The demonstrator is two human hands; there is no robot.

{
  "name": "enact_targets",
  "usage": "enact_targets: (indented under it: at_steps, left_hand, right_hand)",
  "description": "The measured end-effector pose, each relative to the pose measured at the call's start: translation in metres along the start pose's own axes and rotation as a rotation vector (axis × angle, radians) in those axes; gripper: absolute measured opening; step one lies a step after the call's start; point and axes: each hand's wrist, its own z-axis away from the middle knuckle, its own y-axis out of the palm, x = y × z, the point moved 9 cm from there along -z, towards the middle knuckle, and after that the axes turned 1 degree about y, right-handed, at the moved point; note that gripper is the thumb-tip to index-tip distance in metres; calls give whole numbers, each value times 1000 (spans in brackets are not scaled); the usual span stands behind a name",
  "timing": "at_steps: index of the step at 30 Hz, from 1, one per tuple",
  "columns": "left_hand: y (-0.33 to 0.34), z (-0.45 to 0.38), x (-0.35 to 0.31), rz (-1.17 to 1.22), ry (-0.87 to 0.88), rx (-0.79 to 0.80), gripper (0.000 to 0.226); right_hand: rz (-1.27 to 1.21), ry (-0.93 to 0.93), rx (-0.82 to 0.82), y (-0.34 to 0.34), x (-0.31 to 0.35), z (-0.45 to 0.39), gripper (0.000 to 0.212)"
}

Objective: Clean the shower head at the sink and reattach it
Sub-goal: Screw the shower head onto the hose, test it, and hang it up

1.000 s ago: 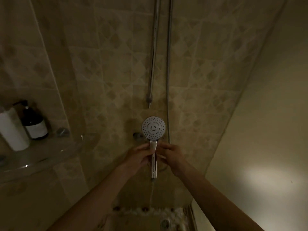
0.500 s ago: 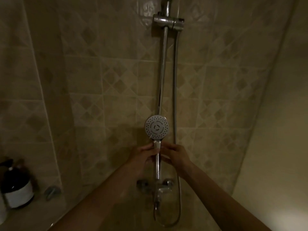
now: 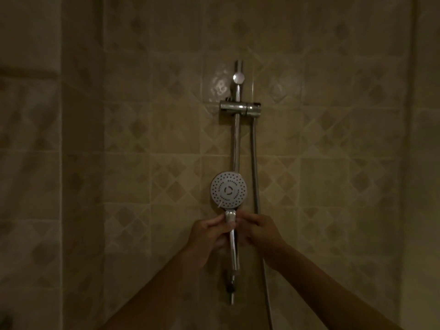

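Observation:
The round white-faced shower head with a chrome handle is held upright in front of the tiled wall, its face toward me. My left hand grips the upper handle from the left. My right hand pinches the same part of the handle from the right. Directly behind it runs the chrome slide rail, with the empty holder bracket well above the head. The metal hose hangs from the bracket's right side down past my right wrist.
Beige patterned tiles cover the wall ahead. A wall corner runs vertically on the left and another wall stands at the far right. The light is dim.
My view has tilted upward: the shelf with bottles and the tap dropped out of sight and the rail's bracket came into view. Both hands have kept their grip, lifting the shower head along the rail.

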Motion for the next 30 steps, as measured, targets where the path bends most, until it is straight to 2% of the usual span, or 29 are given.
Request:
enact_targets:
  at_steps: [10,17,20,23,27,30]
  left_hand:
    - [1,-42,-82,-73,137,-77,35]
    - [7,-51,-125,-146,230,-106,27]
    - [13,-53,-144,-160,286,-106,25]
    - [15,-58,-159,-106,326,-119,26]
    - [15,-64,-170,-67,321,-137,20]
    - [14,-67,-173,-62,328,-141,23]
  right_hand:
    - [-96,-103,92,16,64,-55,22]
    - [145,-312,84,14,106,-73,32]
    - [218,-382,102,11,127,-81,28]
    - [294,-422,-43,-10,146,-96,18]
    - [434,-513,-429,-59,183,-115,8]
    - [556,-565,-516,-73,203,-129,23]
